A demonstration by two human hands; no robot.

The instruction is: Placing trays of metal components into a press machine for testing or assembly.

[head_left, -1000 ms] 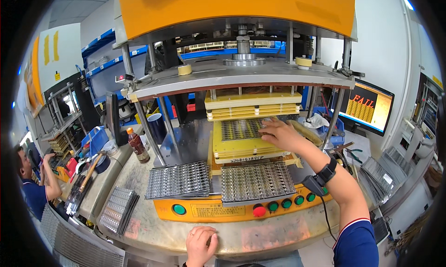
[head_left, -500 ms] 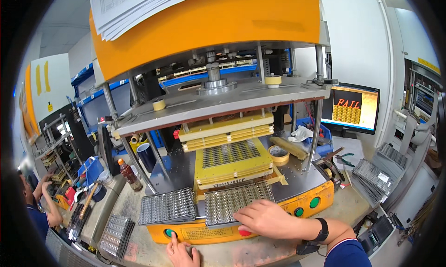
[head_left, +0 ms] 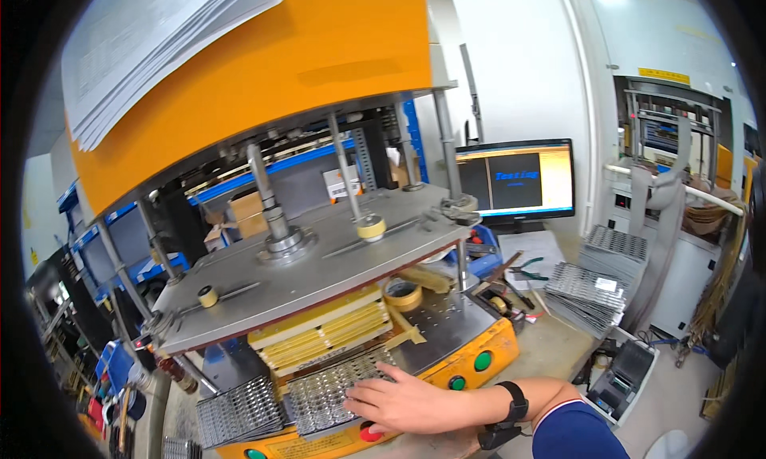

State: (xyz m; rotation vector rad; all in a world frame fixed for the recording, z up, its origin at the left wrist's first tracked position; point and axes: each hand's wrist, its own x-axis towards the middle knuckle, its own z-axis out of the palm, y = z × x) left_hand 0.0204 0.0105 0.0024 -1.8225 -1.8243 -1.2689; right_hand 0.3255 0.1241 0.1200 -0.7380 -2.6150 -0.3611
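My right hand [head_left: 395,399] lies over the front right part of a silvery metal panel [head_left: 327,387] patterned with rows of small cells. Its fingers rest spread on the panel, and its lower edge is beside a red button [head_left: 371,433]. To the left lies a stack of similar panels [head_left: 239,411], on the front of an orange-fronted press. Behind the panels, the yellow plates [head_left: 323,331] of the press fixture sit together under the grey press plate [head_left: 311,251]. My left hand is out of view; a green button [head_left: 255,454] shows at the lower edge.
More stacked panels [head_left: 586,295] lie on the right of the bench. A monitor [head_left: 519,180] stands behind them. Green-handled pliers [head_left: 527,269] and a tape roll [head_left: 403,294] are near the press. Steel posts [head_left: 447,140] flank it, and papers [head_left: 159,52] hang above.
The press plate has come down, bringing the upper yellow plates onto the lower ones. The view has swung right, and my left hand has left it. The monitor's display has changed.
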